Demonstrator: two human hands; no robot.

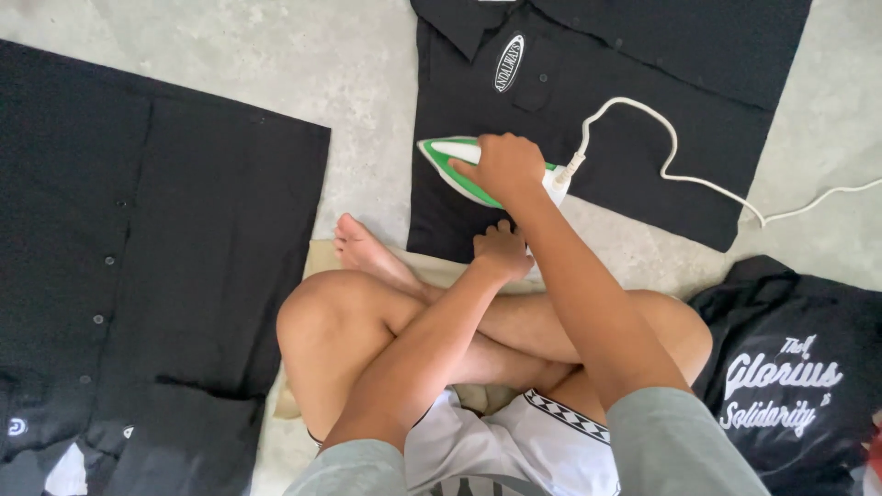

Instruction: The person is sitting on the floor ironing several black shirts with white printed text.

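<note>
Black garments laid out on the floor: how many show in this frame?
3. One buttoned shirt spread flat at left; one shirt ahead under the green-and-white iron; one crumpled printed tee at right. The dark pile at bottom left may hide more.

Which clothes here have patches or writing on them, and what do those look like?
Oval patch: on the black shirt's chest, just beyond the iron; black with white edge and letters.
Curly white lettering: on the black garment at lower right.
Small white marks: on the black clothes at left, near the bottom edge.
</note>
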